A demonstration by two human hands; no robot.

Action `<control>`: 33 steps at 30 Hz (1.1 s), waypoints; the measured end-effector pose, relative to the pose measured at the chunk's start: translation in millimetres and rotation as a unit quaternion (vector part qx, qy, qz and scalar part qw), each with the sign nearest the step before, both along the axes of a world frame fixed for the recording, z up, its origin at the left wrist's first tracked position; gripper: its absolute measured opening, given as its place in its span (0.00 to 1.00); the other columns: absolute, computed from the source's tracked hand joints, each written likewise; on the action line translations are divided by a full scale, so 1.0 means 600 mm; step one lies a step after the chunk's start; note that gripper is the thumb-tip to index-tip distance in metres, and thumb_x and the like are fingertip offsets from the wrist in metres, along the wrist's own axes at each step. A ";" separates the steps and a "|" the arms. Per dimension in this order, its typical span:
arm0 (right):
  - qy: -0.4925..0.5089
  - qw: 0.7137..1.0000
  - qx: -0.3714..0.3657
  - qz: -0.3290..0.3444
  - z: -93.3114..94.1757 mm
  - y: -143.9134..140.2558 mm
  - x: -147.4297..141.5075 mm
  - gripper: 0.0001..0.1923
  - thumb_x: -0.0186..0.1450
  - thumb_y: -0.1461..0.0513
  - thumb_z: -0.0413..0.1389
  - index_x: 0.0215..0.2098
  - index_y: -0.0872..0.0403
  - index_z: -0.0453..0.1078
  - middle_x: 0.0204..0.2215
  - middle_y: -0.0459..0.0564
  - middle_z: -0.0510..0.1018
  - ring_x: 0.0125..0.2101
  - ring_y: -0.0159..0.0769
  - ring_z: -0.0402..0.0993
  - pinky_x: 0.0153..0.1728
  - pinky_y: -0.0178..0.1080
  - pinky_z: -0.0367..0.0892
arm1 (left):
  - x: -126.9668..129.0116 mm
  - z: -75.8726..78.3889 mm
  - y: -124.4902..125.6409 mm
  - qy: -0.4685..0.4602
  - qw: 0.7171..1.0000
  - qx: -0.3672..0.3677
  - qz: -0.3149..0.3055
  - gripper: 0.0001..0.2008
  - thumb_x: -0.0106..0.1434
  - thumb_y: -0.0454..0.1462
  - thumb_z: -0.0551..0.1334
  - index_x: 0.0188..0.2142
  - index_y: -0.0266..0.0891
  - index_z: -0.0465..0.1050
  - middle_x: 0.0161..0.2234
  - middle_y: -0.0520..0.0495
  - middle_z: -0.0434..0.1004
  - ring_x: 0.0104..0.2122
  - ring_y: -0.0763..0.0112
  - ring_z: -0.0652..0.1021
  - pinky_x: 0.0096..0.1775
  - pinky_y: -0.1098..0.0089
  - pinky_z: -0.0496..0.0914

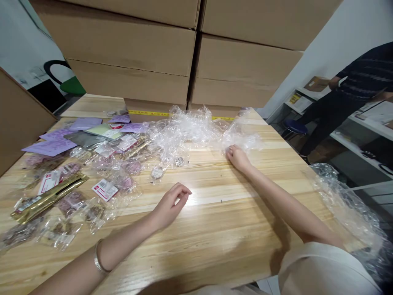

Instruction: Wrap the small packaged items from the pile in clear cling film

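Note:
My left hand hovers over the middle of the wooden table. Its fingers curve loosely, with a gap to the thumb, and it holds nothing. Farther off to the right, my right hand has its fingers curled on the near edge of a clear plastic bag. That bag adjoins a crumpled heap of clear plastic along the far side of the table. Left of the heap lie two small packets, one with a white piece and one with a darker piece.
Packaged small items, purple cards, a white-and-red label and a gold pouch crowd the left side. Stacked cardboard boxes wall off the back. Plastic wrap hangs at the right edge. A person stands by shelves beyond.

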State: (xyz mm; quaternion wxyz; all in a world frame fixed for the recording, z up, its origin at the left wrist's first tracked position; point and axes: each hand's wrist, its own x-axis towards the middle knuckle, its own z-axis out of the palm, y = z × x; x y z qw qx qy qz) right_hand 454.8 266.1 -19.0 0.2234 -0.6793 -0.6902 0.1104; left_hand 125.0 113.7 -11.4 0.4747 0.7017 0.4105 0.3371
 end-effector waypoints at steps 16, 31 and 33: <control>0.261 0.887 -0.068 0.375 0.165 -0.316 -0.250 0.30 0.74 0.47 0.35 0.71 0.42 0.44 0.61 0.50 0.68 0.56 0.43 0.70 0.52 0.50 0.69 | -0.036 0.056 -0.039 -0.193 0.975 -0.062 0.089 0.22 0.60 0.50 0.66 0.48 0.41 0.70 0.46 0.43 0.77 0.49 0.59 0.77 0.54 0.56 0.67; 0.224 0.864 -0.146 0.427 0.140 -0.150 -0.232 0.35 0.54 0.44 0.65 0.56 0.46 0.66 0.69 0.49 0.53 0.68 0.48 0.46 0.65 0.59 0.47 | -0.174 0.183 -0.082 -0.270 0.945 -0.157 -0.098 0.17 0.46 0.52 0.66 0.23 0.41 0.74 0.30 0.41 0.75 0.41 0.44 0.78 0.41 0.45 0.72; 0.214 0.846 -0.175 0.456 0.128 -0.160 -0.256 0.19 0.56 0.47 0.64 0.38 0.50 0.71 0.64 0.50 0.63 0.67 0.48 0.50 0.63 0.59 0.51 | -0.177 0.180 -0.091 -0.295 0.937 -0.160 -0.092 0.20 0.44 0.55 0.68 0.24 0.41 0.74 0.31 0.42 0.75 0.39 0.42 0.79 0.37 0.44 0.74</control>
